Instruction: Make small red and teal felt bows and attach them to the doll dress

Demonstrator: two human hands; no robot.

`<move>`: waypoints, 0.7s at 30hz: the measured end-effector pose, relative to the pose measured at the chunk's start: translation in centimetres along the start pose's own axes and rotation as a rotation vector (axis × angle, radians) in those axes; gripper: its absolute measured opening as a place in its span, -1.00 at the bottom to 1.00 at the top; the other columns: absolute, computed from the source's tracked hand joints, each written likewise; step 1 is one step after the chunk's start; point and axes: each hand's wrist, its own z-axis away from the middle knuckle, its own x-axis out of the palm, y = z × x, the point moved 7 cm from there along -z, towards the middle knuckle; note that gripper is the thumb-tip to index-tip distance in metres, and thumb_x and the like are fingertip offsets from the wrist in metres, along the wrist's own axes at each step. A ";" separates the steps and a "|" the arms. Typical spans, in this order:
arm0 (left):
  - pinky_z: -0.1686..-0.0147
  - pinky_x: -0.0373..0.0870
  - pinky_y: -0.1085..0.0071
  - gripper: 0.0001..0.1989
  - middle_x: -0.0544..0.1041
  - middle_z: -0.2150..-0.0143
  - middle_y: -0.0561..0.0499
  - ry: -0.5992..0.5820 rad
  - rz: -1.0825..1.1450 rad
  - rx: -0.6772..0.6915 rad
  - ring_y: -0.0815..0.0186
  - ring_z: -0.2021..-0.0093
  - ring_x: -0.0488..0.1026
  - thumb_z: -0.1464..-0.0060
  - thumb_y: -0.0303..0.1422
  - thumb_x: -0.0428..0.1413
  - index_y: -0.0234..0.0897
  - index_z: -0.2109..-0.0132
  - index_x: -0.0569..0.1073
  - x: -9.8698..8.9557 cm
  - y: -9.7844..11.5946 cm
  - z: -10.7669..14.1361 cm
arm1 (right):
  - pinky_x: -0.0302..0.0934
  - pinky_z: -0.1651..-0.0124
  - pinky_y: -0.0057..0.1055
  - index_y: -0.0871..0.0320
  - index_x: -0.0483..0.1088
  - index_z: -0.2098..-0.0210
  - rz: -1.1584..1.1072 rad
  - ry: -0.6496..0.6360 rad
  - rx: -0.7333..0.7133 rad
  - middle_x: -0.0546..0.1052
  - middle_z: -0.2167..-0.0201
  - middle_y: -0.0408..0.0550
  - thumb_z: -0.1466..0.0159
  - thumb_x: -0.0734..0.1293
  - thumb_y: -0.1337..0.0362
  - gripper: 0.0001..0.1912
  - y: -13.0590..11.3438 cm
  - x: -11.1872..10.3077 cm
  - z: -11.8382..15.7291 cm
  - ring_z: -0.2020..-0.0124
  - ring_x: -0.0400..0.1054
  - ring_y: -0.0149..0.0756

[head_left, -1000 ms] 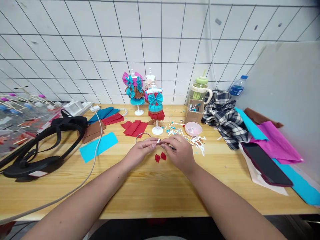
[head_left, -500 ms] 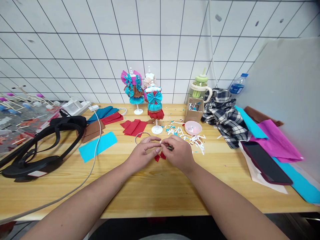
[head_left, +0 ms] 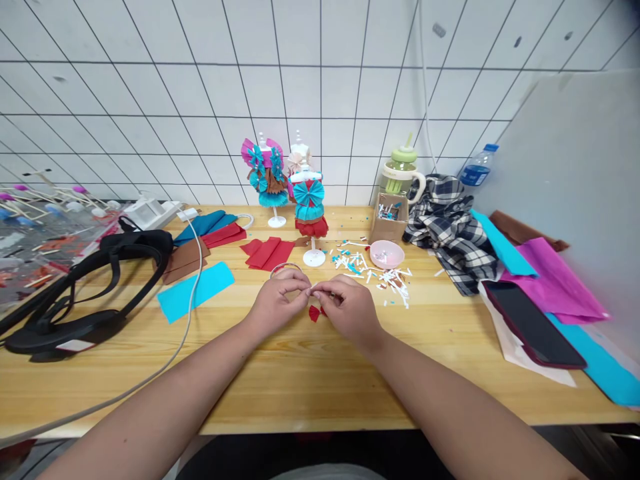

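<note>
My left hand (head_left: 279, 300) is closed in a pinch above the table, its thumb and fingertips together. My right hand (head_left: 350, 308) is pinched too, its fingertips touching those of the left hand. Whatever lies between the fingertips is too small and too covered to name. Just below the hands, a small piece of pleated red paper (head_left: 314, 313) lies on the table, partly hidden by the right hand. Beyond them stands a small white dress form (head_left: 314, 257) wearing a blue and red paper dress with a blue bow (head_left: 309, 193). A thin ring (head_left: 286, 266) lies behind my left hand.
Paper scraps (head_left: 395, 287) lie around a pink bowl (head_left: 387, 255), by a cardboard box (head_left: 388, 227) and a cup (head_left: 403, 167). Folded red paper (head_left: 270, 254), a blue sheet (head_left: 196, 292) and a black headset (head_left: 120, 313) are leftward; a phone (head_left: 535, 323) is rightward.
My left hand's fingers have gone from stretched out to a pinch and shifted slightly left. My right fingertips have moved left to meet them. A dark item in my right hand no longer shows clearly.
</note>
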 end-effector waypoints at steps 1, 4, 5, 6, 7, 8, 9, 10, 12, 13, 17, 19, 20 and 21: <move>0.21 0.38 0.36 -0.84 0.53 0.34 -0.05 0.007 0.002 0.001 0.29 0.28 0.45 -0.07 -0.39 0.10 -0.26 0.39 0.57 0.0 0.1 0.0 | 0.19 0.31 -0.47 0.07 0.55 0.24 0.016 -0.005 -0.013 0.50 0.40 -0.13 -0.24 0.31 0.30 -0.84 -0.1 0.0 0.0 0.41 0.35 -0.41; 0.23 0.37 0.37 -0.83 0.53 0.36 -0.03 0.009 0.024 -0.012 0.30 0.29 0.45 -0.02 -0.46 0.07 -0.27 0.40 0.56 0.0 0.0 0.0 | 0.18 0.32 -0.47 0.06 0.54 0.21 0.057 -0.017 -0.046 0.51 0.38 -0.12 -0.27 0.29 0.27 -0.82 -0.4 0.1 0.2 0.39 0.37 -0.40; 0.23 0.37 0.38 -0.81 0.53 0.38 -0.01 0.017 0.047 -0.020 0.31 0.30 0.45 -0.01 -0.49 0.05 -0.26 0.43 0.56 0.0 -0.1 0.1 | 0.19 0.31 -0.47 0.07 0.54 0.20 0.064 -0.016 -0.053 0.52 0.37 -0.12 -0.28 0.28 0.27 -0.81 -0.5 0.1 0.2 0.38 0.38 -0.40; 0.25 0.37 0.39 -0.78 0.51 0.40 0.00 0.032 0.083 -0.032 0.33 0.32 0.45 0.00 -0.52 0.03 -0.26 0.48 0.54 -0.2 -0.3 0.1 | 0.19 0.29 -0.47 0.07 0.54 0.20 0.072 -0.015 -0.058 0.52 0.36 -0.11 -0.28 0.28 0.27 -0.80 -0.5 0.0 0.3 0.36 0.38 -0.39; 0.26 0.36 0.40 -0.75 0.50 0.44 0.02 0.052 0.129 -0.045 0.34 0.34 0.44 0.01 -0.54 0.01 -0.26 0.52 0.52 -0.4 -0.5 0.2 | 0.20 0.27 -0.47 0.07 0.54 0.19 0.083 -0.020 -0.061 0.52 0.35 -0.11 -0.29 0.27 0.27 -0.80 -0.5 0.1 0.3 0.35 0.39 -0.39; 0.27 0.36 0.40 -0.73 0.47 0.47 0.03 0.077 0.177 -0.058 0.35 0.36 0.43 0.01 -0.55 -0.01 -0.26 0.57 0.49 -0.6 -0.6 0.3 | 0.20 0.25 -0.47 0.07 0.54 0.19 0.098 -0.030 -0.060 0.53 0.34 -0.11 -0.29 0.27 0.28 -0.80 -0.5 0.2 0.3 0.33 0.40 -0.38; 0.27 0.36 0.41 -0.71 0.46 0.49 0.03 0.103 0.218 -0.070 0.36 0.37 0.42 0.01 -0.56 -0.01 -0.26 0.59 0.48 -0.9 -0.7 0.4 | 0.20 0.24 -0.47 0.06 0.54 0.20 0.116 -0.047 -0.058 0.53 0.33 -0.12 -0.29 0.27 0.28 -0.80 -0.4 0.3 0.3 0.32 0.40 -0.38; 0.26 0.36 0.41 -0.70 0.46 0.48 0.03 0.122 0.248 -0.081 0.35 0.37 0.42 0.00 -0.55 -0.02 -0.25 0.58 0.49 -1.2 -0.8 0.4 | 0.20 0.24 -0.46 0.05 0.54 0.20 0.134 -0.067 -0.052 0.53 0.33 -0.12 -0.29 0.27 0.27 -0.81 -0.3 0.5 0.3 0.31 0.40 -0.37; 0.21 0.36 0.39 -0.72 0.48 0.42 0.02 0.131 0.273 -0.107 0.33 0.30 0.44 0.01 -0.56 -0.01 -0.24 0.48 0.55 -1.5 -0.8 0.4 | 0.20 0.25 -0.45 0.03 0.54 0.23 0.155 -0.096 -0.034 0.53 0.34 -0.14 -0.28 0.28 0.28 -0.82 0.0 0.8 0.3 0.32 0.40 -0.37; 0.18 0.36 0.38 -0.73 0.50 0.38 0.01 0.127 0.276 -0.124 0.32 0.27 0.45 0.02 -0.56 -0.01 -0.23 0.42 0.58 -1.5 -0.9 0.4 | 0.20 0.26 -0.45 0.04 0.53 0.23 0.155 -0.096 -0.022 0.53 0.35 -0.14 -0.27 0.28 0.28 -0.83 0.1 0.8 0.2 0.33 0.40 -0.37; 0.10 0.37 0.34 -0.75 0.53 0.24 -0.04 0.085 0.293 -0.201 0.26 0.16 0.47 0.00 -0.50 0.04 -0.24 0.24 0.59 -1.1 -1.3 0.4 | 0.21 0.24 -0.44 0.07 0.51 0.23 0.103 -0.032 0.014 0.53 0.33 -0.14 -0.25 0.29 0.32 -0.84 0.5 0.1 0.0 0.31 0.40 -0.37; 0.10 0.37 0.31 -0.76 0.54 0.19 -0.06 0.063 0.304 -0.241 0.24 0.14 0.47 -0.05 -0.41 0.07 -0.25 0.14 0.56 -0.7 -1.7 0.4 | 0.21 0.23 -0.43 0.08 0.50 0.24 0.077 -0.003 0.029 0.52 0.32 -0.13 -0.24 0.29 0.34 -0.84 0.6 -0.3 -0.2 0.31 0.40 -0.37; 0.09 0.38 0.31 -0.74 0.54 0.17 -0.08 0.056 0.305 -0.261 0.23 0.13 0.48 -0.07 -0.37 0.08 -0.25 0.09 0.53 -0.4 -1.9 0.5 | 0.21 0.23 -0.43 0.08 0.50 0.24 0.066 0.006 0.039 0.52 0.32 -0.13 -0.24 0.29 0.34 -0.85 0.8 -0.5 -0.3 0.31 0.40 -0.36; 0.09 0.38 0.30 -0.71 0.54 0.15 -0.09 0.057 0.298 -0.279 0.21 0.11 0.48 -0.07 -0.33 0.10 -0.25 0.05 0.50 -0.3 -2.1 0.5 | 0.22 0.24 -0.43 0.08 0.50 0.23 0.054 0.014 0.048 0.52 0.32 -0.12 -0.23 0.29 0.33 -0.85 0.9 -0.6 -0.3 0.32 0.39 -0.35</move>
